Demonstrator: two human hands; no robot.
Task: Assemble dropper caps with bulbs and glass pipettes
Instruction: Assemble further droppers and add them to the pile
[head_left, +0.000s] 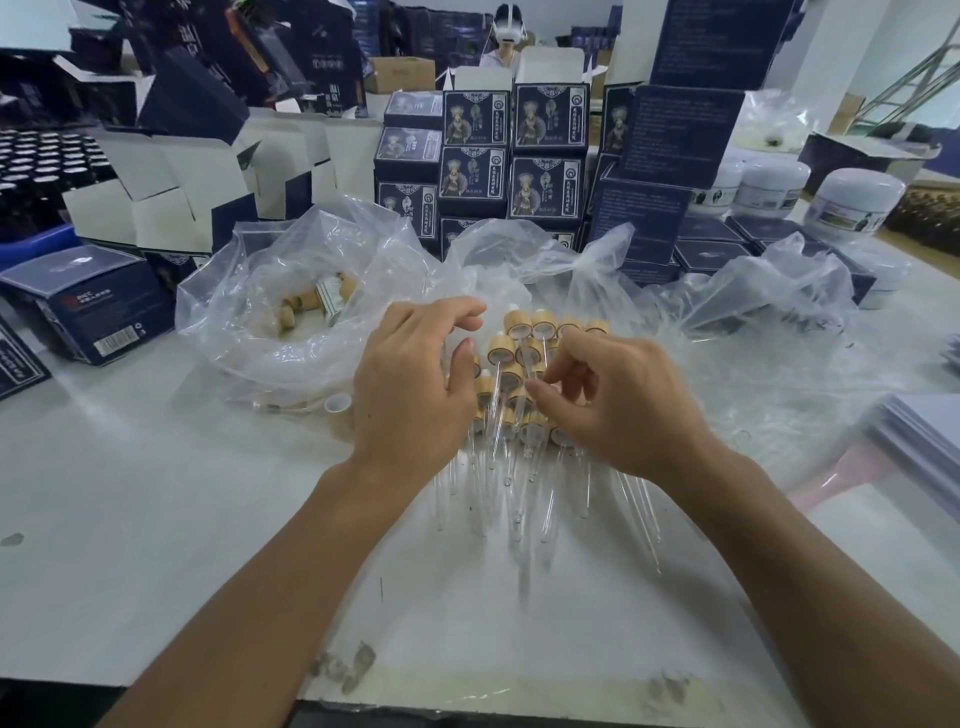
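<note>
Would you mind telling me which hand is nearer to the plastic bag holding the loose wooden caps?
Left. The left hand sits right beside the plastic bag; the right hand lies farther right, over the assembled droppers.

Bare table (156, 545) left; stacked boxes (511, 156) behind.

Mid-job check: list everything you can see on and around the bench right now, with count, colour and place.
assembled droppers: a pile, count unclear, wooden-tan caps with clear glass pipettes, centre of table between the hands
clear plastic bag: one, transparent, left of the pile, holding tan caps
loose white bulb: one, white, just left of the left hand
crumpled plastic bags: several, transparent, behind and right of the pile
printed boxes: many, dark blue, stacked at the back
open cartons: several, white inside, back left
jars: a few, white, back right
table: one, white
left hand: fingers loosely curled over the pile's left edge
right hand: fingertips at the caps; whether it pinches one is unclear
</note>
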